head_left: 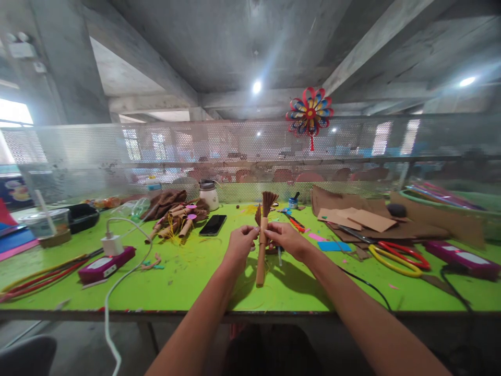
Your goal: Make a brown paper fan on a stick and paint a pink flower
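Observation:
A brown paper tube (261,263) with a fringed brown top (269,202) stands nearly upright over the green table (188,284). My left hand (240,244) pinches its upper part from the left, fingertips beside a smaller fringed piece (258,215). From the right, my right hand (288,239) has its fingers closed on the same tube. Under my right hand a thin pale stick is partly visible. Several similar brown tubes (187,226) with fringes and pink discs lie in a pile to the left.
A black phone (213,225) and a white jar (209,196) sit left of centre. Brown card (376,219), yellow-handled scissors (395,261) and a purple power strip (462,258) are at right. At left, a white cable (107,313) crosses the table edge near another power strip (105,265).

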The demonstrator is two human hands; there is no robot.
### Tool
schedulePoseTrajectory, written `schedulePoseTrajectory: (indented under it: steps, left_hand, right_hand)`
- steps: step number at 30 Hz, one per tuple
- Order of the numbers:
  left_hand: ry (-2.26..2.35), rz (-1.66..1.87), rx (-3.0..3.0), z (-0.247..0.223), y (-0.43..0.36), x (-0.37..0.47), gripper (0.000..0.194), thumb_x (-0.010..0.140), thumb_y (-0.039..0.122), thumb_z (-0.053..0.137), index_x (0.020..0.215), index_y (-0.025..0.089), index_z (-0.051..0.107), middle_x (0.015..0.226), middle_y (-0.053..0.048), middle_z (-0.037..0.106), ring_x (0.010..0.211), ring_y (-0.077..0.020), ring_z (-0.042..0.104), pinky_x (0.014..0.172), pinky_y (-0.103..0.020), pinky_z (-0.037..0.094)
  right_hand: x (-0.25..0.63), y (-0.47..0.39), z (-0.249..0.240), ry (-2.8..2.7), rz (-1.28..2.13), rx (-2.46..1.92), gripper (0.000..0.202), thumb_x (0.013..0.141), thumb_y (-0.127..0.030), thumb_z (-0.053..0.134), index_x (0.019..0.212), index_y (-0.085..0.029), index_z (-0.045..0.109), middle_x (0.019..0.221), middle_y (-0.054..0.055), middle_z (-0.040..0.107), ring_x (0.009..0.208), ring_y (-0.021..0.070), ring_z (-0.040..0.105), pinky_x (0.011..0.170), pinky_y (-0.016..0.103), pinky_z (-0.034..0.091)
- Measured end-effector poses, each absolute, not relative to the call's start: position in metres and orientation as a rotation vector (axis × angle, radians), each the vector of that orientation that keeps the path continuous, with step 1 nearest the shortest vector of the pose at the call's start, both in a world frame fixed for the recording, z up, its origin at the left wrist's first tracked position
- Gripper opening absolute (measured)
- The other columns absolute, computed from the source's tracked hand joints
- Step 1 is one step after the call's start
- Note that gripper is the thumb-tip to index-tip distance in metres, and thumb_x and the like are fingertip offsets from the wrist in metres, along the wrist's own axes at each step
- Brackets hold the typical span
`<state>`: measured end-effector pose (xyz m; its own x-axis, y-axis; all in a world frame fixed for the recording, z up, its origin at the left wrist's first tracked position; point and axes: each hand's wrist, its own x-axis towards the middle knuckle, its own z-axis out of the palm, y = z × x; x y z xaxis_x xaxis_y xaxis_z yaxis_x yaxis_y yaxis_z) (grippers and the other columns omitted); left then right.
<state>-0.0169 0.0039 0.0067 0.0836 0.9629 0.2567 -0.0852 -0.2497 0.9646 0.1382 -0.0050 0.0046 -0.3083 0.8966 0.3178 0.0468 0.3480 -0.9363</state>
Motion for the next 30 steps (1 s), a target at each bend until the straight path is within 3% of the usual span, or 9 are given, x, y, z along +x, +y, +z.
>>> schedulePoseTrajectory:
  steps: [17, 30]
  left_hand:
    - [0.95, 1.373, 1.402, 0.008, -0.0017, -0.0152, 0.027, 0.062, 0.04, 0.069, 0.07, 0.015, 0.066, 0.066, -0.002, 0.062, 0.055, -0.0106, 0.05, 0.051, -0.022, 0.035]
    - [0.952, 1.371, 1.376, 0.0043, 0.0063, -0.0196, 0.023, 0.059, 0.035, 0.071, 0.064, 0.015, 0.061, 0.061, 0.0, 0.057, 0.052, -0.0091, 0.047, 0.049, -0.022, 0.036]
  right_hand:
    - [0.1416, -0.0037, 0.0077, -1.621, 1.105, -0.854, 0.039, 0.073, -0.048, 0.07, 0.092, -0.015, 0.065, 0.08, 0.002, 0.065, 0.06, 0.0093, 0.053, 0.058, 0.025, 0.046]
    - [0.1408, -0.0078, 0.0083, -1.707, 1.058, -0.829, 0.033, 0.078, -0.045, 0.065, 0.093, -0.015, 0.063, 0.078, 0.002, 0.061, 0.063, 0.0112, 0.053, 0.061, 0.028, 0.046]
